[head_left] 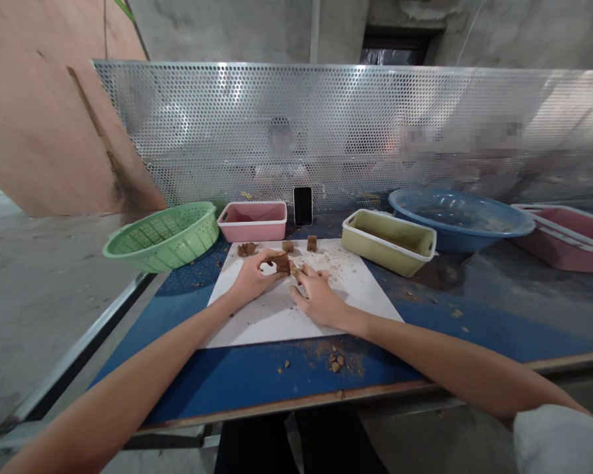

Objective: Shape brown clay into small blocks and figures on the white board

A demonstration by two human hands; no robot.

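Between the thumb and fingers of my left hand (254, 276) is a brown clay block (282, 264), held just above a white board (261, 322). My right hand (321, 297) meets the block's right side with bent fingertips. Something small may be pinched there, too small to make out. Along the board's far edge sit a crumbly heap of brown clay (246, 249) and two small clay blocks, a left one (287, 246) and a right one (311, 243). Brown crumbs are scattered over the board, mostly right of my hands.
Behind the board stand a green basket (178, 237), a pink bin (254, 230), a phone (303, 206), an olive bin (383, 247), a blue basin (464, 227) and pink bins (568, 243). Clay bits (336, 362) lie near the table's front edge. A perforated metal panel (326, 131) closes the back.
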